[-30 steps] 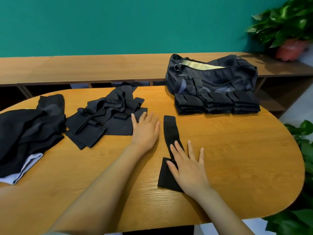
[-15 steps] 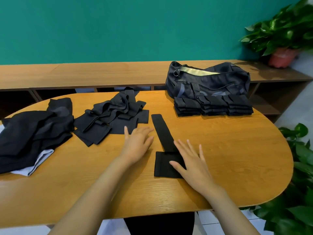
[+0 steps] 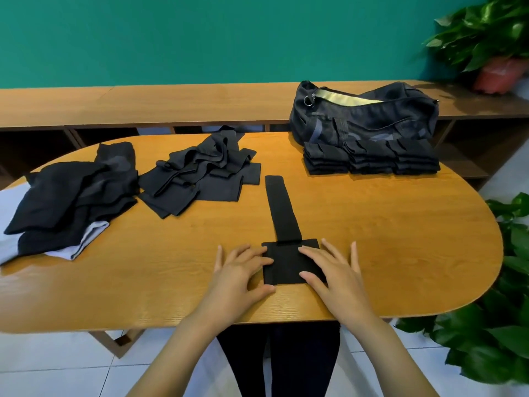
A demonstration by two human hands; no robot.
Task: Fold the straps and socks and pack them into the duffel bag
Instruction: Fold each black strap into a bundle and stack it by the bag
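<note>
- Black strap [image 3: 283, 213] lies flat on the desk [image 3: 400, 239], its wide end nearest the person.
- Pressing that end from either side, the left hand [image 3: 243, 270] and right hand [image 3: 335, 270] keep a slack grip, fingers straight, clasping nothing.
- Far right, the bag [image 3: 363, 116] stands behind a folded stack [image 3: 372, 160].
- Loose straps [image 3: 200, 176] and socks [image 3: 77, 196] lie left.

On the oval wooden table [image 3: 372, 239] a black strap [image 3: 282, 213] lies straight, its wide end near the person. The left hand [image 3: 240, 270] and the right hand [image 3: 333, 270] rest flat on this wide end, one on each side. Further left are a loose pile of straps [image 3: 200, 179] and a heap of dark socks [image 3: 77, 193]. At the far right, folded stacks [image 3: 370, 160] lie just in front of the open duffel bag [image 3: 366, 116].
</note>
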